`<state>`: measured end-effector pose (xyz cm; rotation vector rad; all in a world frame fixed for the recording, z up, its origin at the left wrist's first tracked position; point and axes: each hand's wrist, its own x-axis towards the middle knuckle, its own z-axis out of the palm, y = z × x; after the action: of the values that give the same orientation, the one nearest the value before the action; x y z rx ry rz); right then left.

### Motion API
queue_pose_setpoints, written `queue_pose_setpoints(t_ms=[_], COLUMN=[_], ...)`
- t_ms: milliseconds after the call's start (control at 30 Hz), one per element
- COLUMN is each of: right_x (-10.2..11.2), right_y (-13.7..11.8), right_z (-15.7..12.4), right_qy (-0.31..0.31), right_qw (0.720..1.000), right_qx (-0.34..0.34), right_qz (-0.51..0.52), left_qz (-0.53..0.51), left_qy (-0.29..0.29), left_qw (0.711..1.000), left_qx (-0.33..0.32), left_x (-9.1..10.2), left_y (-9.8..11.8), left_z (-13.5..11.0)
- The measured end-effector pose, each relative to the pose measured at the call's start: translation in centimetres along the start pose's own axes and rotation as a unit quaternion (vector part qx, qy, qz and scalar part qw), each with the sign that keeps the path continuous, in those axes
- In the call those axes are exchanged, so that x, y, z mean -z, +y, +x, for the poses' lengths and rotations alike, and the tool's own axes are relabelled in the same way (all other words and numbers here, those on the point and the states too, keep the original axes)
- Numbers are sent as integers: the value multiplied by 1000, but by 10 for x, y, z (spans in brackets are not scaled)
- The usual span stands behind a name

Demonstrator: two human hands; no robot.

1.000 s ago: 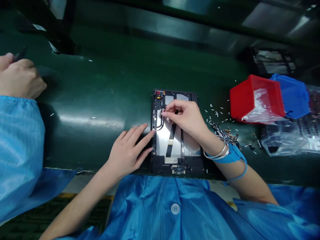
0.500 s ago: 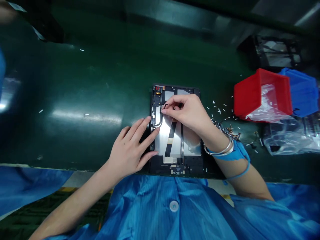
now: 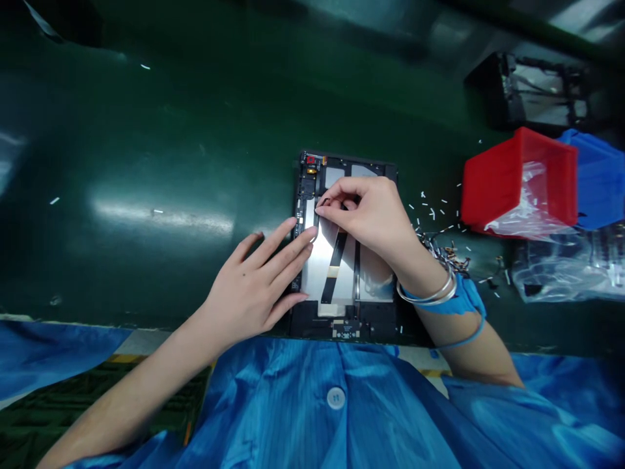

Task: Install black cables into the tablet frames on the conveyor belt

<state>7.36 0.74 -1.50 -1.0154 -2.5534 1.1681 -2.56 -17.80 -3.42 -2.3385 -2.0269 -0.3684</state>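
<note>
Pinching thin black cable (image 3: pixel 327 201) is the right hand (image 3: pixel 375 212); spread left hand (image 3: pixel 251 283) is touching flat silver-black device (image 3: pixel 316 270) on green desk (image 3: pixel 205 150).

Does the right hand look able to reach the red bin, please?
Probably yes: only small loose scraps lie between the right hand and the red bin, though that hand pinches a dark cable.

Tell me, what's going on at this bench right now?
A person's right hand pinches what looks like a thin black wire over an opened flat device lying on the green table. The left hand is spread with its fingertips along the device's left side. To the right are a heap of small parts, scattered white bits, a red bin and a blue bin.
</note>
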Motion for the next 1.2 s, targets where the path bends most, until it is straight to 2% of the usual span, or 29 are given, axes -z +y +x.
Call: queue_pose_setpoints(t_ms=[167, 267, 400, 533, 633, 700, 800, 900, 967, 1000, 1067, 1133, 1167, 1200], right_x=[-2, 1, 17, 36, 41, 38, 25, 12, 6, 4, 3, 3, 3, 4], right_y=[2, 2, -8, -13, -1, 13, 34, 44, 44, 43, 40, 37, 36, 36], right_z=[1, -5, -30, -64, -92, -110, -134, -148, -150, -149, -146, -142, -141, -141], right_qy=[6, 82, 199, 215, 207, 218, 239, 181, 152, 145, 133, 106, 92, 82], right_qw=[1000, 996, 976, 965, 965, 958, 940, 951, 964, 971, 985, 992, 991, 988], right_qx=[7, 38, 91, 140, 127, 97, 43, -19, -46, -56, -67, -69, -63, -49], right_qz=[-1, 4, -5, -60, -103, -156, -240, -249, -212, -181, -92, 23, 77, 122], left_qz=[4, 1, -2, -16, -62, -101, -116, -141, -203, -245, -335, -397, -400, -380], left_qy=[-23, -25, -24, -35, -21, 20, 86, 75, 52, 44, 36, 36, 37, 39], left_qw=[999, 999, 999, 999, 998, 993, 975, 964, 948, 930, 871, 815, 807, 824], left_qx=[-35, -42, -46, -27, 8, 55, 166, 211, 240, 271, 359, 421, 433, 419], left_x=[5, 7, 7, 7, 9, 9, 5, -2, -1, 1, 7, 14, 16, 18], left_y=[-5, -6, -12, -23, -27, -23, -4, 22, 36, 40, 43, 36, 29, 20], left_z=[5, 8, 19, 36, 37, 28, 3, -19, -28, -30, -31, -28, -26, -24])
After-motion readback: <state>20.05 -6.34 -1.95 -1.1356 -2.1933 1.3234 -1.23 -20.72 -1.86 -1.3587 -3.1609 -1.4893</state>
